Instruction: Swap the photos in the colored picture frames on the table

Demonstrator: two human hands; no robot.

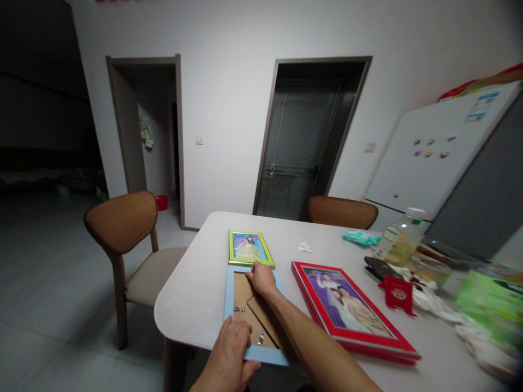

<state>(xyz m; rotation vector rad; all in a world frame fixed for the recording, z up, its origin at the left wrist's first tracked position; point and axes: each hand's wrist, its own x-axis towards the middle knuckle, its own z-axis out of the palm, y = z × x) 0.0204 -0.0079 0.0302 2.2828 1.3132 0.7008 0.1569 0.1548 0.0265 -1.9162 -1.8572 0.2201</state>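
A light-blue picture frame (230,291) lies back side up at the table's near edge, its brown backing board (241,326) with small metal clips and a stand flap facing me. My left hand (232,345) grips the lower left of this frame, thumb near the bottom rail. Across the frame reaches my right hand (262,280), its fingers closed at the top edge of the frame and backing; the fingertips are partly hidden. Just beyond lies a yellow-green picture frame (250,247) with a photo face up. To the right, red picture frames (355,305) are stacked, a photo showing on top.
On the white table (192,294), a bottle of yellowish liquid (400,237), a teal packet (361,238), a red pouch (398,294), crumpled tissues and a green pack (490,302) crowd the right side. Wooden chairs stand at left (122,223) and beyond the table (342,212).
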